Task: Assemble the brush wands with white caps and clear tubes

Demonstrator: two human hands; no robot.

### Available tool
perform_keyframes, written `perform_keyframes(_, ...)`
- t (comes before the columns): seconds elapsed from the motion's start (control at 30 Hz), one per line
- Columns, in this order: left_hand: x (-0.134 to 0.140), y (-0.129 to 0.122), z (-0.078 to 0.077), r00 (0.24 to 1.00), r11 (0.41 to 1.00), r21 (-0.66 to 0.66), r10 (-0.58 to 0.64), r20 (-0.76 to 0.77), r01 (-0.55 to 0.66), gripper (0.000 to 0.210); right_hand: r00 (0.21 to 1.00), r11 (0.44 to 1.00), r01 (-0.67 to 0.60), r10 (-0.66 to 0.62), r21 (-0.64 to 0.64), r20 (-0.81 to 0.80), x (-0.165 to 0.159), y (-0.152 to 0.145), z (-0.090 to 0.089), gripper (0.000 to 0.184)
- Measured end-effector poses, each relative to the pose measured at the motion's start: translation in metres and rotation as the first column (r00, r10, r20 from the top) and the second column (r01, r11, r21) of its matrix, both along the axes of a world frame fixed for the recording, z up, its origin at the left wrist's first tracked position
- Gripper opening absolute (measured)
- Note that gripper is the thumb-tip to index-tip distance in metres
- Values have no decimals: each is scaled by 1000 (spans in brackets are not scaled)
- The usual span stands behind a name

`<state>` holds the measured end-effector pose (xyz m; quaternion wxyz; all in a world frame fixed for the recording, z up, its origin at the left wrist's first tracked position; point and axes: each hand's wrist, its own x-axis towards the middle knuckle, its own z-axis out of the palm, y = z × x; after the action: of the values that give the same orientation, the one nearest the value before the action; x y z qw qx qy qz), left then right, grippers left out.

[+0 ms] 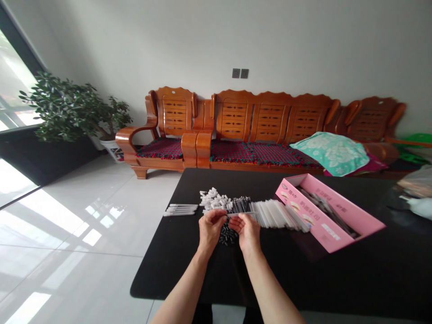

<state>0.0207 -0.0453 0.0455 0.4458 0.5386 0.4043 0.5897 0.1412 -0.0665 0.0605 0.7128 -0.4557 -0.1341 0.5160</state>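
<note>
Between my two hands a whitish translucent pen barrel (pixel 241 214) lies level above the black table. The fingertips of my left hand (pixel 209 228) are pinched together at its left end; whether they also hold a small part there is hidden. My right hand (pixel 249 230) is closed on the barrel farther along. Just beneath my fingers lies a pile of small black pieces (pixel 227 235). Behind them are a heap of white pen caps (pixel 215 199) and a cluster of thin dark refills (pixel 241 204). A row of clear barrels (pixel 275 213) spreads to the right. Several white pens (pixel 180 209) lie side by side at left.
A pink box (pixel 327 231) with dark sticks inside stands on the black table (pixel 175 261) to the right. A plastic bag (pixel 418 182) rests at the far right edge. Beyond the table are a wooden sofa (pixel 199 146) and a potted plant (pixel 67 108).
</note>
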Motion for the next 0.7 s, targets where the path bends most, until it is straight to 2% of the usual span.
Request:
perform_keyframes(0.1, -1, -1, 1, 999, 1000, 7, -21, -28, 22, 20, 1000, 1000, -1, 1, 5, -14, 1, 0, -1, 18)
perform_keyframes(0.23, -1, 1, 1, 976, 965, -201, -134, 171, 168, 39, 998, 999, 17, -19, 43, 52, 3, -2, 1, 19)
perform_keyframes(0.33, -2, 1, 2, 962, 922, -298, -196, 190, 247, 46, 992, 999, 29, -35, 46, 120, 3, -3, 1, 19)
perform_keyframes(0.47, -3, 1, 2, 964, 914, -312, -227, 138, 260, 46, 985, 998, 26, -36, 57, 172, 2, -2, -1, 19)
perform_keyframes(0.7, -4, 2, 3, 963, 922, -287, -226, 149, 261, 40, 975, 999, 30, -35, 26, 218, 1, -2, -2, 20)
